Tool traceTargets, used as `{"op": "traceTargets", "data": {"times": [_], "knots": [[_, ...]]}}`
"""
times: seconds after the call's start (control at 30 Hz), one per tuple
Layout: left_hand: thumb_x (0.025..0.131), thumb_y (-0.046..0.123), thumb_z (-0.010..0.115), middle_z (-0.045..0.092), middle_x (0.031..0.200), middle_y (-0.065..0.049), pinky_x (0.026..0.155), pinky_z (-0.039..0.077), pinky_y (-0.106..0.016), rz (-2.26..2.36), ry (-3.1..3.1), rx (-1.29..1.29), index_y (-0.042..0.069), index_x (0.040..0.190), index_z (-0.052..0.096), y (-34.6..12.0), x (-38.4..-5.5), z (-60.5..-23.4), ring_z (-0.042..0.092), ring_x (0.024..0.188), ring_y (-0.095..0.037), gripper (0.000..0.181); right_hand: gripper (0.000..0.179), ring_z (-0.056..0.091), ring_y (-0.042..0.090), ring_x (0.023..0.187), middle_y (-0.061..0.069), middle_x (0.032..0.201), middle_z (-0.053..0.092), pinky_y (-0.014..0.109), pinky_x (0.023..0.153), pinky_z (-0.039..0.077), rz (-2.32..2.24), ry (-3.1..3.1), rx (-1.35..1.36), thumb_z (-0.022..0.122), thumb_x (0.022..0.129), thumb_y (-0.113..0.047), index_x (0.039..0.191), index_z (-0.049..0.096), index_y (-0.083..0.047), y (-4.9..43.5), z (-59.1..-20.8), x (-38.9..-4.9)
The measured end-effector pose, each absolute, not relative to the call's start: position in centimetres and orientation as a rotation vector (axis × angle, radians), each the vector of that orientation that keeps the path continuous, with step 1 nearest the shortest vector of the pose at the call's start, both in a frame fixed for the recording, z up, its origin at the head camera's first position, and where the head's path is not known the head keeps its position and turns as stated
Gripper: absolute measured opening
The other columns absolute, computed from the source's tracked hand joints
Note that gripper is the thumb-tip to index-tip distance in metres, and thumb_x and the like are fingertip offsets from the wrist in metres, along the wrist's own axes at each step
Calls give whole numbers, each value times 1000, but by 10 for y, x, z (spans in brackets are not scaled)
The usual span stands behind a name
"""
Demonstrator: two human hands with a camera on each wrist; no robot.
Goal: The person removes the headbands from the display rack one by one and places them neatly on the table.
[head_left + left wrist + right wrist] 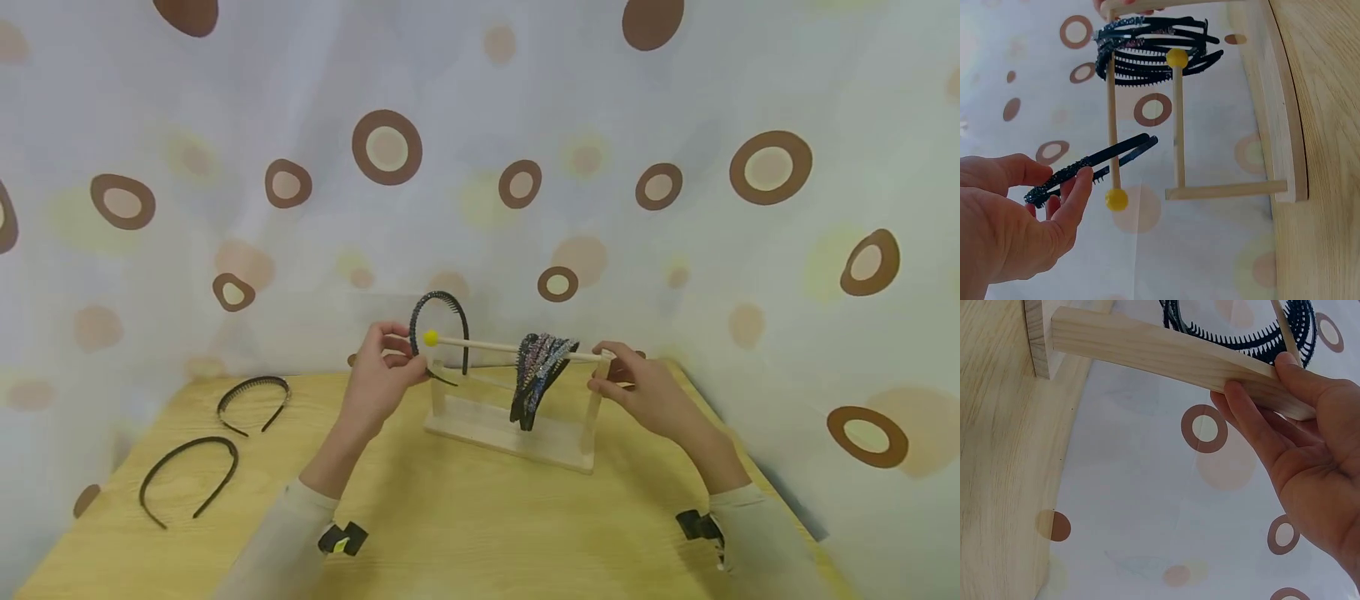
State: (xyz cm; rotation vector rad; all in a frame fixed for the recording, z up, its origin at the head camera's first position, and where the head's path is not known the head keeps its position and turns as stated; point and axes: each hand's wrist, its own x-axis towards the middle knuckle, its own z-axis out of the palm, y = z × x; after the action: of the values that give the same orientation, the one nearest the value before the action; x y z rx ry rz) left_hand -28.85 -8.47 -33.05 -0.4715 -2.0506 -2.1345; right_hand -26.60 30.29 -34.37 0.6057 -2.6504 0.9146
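Observation:
My left hand [381, 375] pinches a dark glittery headband [438, 297], with its loop around the yellow-ended tip of the upper rod in the head view. In the left wrist view the headband [1102, 161] crosses that rod near its yellow ball [1117, 199]. My right hand [641, 387] grips the top of the right upright [1166, 350] of a wooden stand [510, 433]. Several glittery headbands [542, 367] in black, pink and blue hang bunched on the upper rod [480, 343], nearer its right end. The lower rod [1178, 125] also ends in a yellow ball.
Two black headbands lie on the wooden table [450, 533] at the left: a toothed one [253, 382] farther back and a smooth one [187, 442] closer. Behind the table hangs a white curtain [465, 233] with brown ring patterns.

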Motion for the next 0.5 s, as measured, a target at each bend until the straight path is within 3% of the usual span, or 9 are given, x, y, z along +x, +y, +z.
{"op": "traceTargets", "data": {"times": [0.2,0.5], "knots": [[92,-6,65,47,111,-18,82,59,-38,-2085,-2109,-408,0,132,41,-116,-287,-334,63,95,-31,47,48,70,32,104,3,104,69,50,85,57,935,-2624,649,69,100,-25,142,50,-9,298,-349,-267],[96,-3,64,47,119,-21,86,58,-41,-2116,-2111,-374,-1,139,40,-141,-303,-330,62,99,-27,50,52,69,35,105,6,106,67,53,86,55,874,-2645,618,67,101,-26,145,47,-7,301,-347,-264]]}}
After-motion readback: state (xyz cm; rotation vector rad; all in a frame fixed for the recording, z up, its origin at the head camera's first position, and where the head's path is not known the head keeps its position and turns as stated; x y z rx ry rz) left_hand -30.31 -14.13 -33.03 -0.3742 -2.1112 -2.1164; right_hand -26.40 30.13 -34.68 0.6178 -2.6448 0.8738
